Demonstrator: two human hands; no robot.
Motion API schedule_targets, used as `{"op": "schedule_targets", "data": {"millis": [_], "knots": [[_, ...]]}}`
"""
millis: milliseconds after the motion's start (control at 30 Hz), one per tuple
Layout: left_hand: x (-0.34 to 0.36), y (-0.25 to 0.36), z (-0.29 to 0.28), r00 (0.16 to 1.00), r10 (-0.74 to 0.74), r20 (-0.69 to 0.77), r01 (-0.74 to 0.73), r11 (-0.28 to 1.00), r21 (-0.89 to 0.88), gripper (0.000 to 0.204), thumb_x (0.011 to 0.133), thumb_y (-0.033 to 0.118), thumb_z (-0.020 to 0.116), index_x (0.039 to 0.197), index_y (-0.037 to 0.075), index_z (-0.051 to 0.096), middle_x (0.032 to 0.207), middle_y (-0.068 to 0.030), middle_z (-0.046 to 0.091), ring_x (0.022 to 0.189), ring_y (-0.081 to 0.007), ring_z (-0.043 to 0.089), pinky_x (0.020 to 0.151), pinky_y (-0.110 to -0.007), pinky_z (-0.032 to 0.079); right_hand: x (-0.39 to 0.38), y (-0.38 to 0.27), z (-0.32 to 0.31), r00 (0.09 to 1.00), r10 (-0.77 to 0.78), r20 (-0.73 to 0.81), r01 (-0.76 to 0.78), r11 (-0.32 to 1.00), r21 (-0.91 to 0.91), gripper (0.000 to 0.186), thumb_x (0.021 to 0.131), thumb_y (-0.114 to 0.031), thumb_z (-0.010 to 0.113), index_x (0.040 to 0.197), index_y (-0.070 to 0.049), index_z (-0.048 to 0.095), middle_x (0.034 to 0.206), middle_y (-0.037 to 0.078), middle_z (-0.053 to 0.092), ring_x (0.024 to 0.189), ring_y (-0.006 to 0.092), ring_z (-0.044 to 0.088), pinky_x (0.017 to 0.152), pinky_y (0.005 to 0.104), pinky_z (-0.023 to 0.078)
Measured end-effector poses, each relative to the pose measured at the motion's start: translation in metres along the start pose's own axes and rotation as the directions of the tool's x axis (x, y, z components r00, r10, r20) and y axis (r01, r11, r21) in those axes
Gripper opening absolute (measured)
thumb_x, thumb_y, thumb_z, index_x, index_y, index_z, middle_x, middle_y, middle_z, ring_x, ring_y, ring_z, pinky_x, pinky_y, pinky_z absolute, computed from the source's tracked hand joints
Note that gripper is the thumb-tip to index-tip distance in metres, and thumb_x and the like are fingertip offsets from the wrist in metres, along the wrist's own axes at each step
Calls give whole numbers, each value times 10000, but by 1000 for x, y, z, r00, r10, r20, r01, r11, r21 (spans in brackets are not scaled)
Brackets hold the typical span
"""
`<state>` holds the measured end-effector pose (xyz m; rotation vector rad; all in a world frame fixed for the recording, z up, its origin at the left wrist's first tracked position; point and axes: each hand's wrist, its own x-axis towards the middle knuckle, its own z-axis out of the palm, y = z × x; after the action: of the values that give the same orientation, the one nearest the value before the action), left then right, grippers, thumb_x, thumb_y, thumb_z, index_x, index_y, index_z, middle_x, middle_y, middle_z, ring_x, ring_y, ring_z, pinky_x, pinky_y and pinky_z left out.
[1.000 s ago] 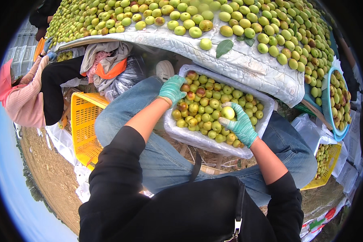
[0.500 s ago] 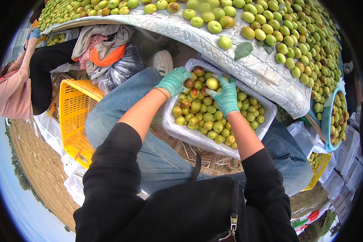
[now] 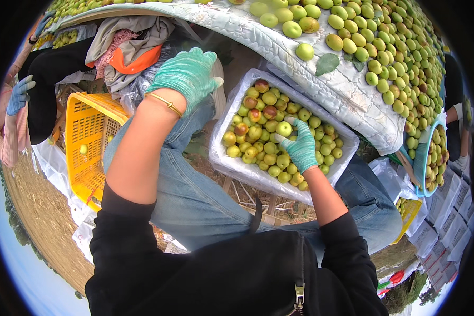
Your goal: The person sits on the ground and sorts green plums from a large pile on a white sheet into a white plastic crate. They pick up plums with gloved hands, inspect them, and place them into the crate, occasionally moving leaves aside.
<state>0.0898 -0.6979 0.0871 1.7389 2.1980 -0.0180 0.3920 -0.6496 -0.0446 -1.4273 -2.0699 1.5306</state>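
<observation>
A white plastic-lined box sits across my lap, filled with green and red-blotched jujubes. My right hand, in a teal knit glove, is among them with thumb and fingers around a pale green jujube. Gloved the same way, my left hand is raised left of the box, above my knee. Its fingers are stretched and the thumb stands apart; I see nothing held, though the palm is hidden. To the left, a yellow crate lies tipped on its side with a green jujube in it.
A quilted cloth heaped with jujubes curves across the far side. At the right stands a blue basket of jujubes. Folded clothes lie behind the crate. On the left, a co-worker's blue-gloved hand shows.
My left hand has left the box and swung left, toward the crate. A jujube now shows in the crate. My right hand stays in the box, slightly lower. The co-worker's hand has come into view.
</observation>
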Motion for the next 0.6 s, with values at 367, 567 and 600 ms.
{"op": "schedule_targets", "data": {"millis": [367, 567, 600], "knots": [[-2, -3, 8, 992, 32, 120, -29, 999, -28, 445, 849, 395, 613, 1134, 57, 561, 1089, -168, 601, 1032, -335, 589, 857, -440, 491, -27, 3, 14, 998, -66, 18, 68, 937, -342, 487, 730, -93, 772, 1158, -29, 547, 1060, 105, 582, 897, 229, 586, 819, 312, 495], [0, -9, 7, 980, 47, 191, -38, 998, -47, 587, 855, 419, 606, 1298, 56, 478, 1185, -213, 554, 1087, -361, 557, 927, -428, 457, -55, 11, 22, 972, 229, 58, -232, 972, 47, 503, 700, -75, 795, 1143, -23, 564, 1082, 64, 592, 906, 133, 571, 789, 268, 503], [1, -9, 7, 978, 48, 203, -42, 999, -35, 587, 855, 421, 605, 1298, 58, 478, 1186, -215, 554, 1091, -361, 556, 931, -429, 455, -58, 11, 25, 969, 243, 43, -243, 970, -6, 516, 680, -70, 805, 1137, -20, 570, 1086, 73, 597, 908, 141, 578, 793, 277, 510]]}}
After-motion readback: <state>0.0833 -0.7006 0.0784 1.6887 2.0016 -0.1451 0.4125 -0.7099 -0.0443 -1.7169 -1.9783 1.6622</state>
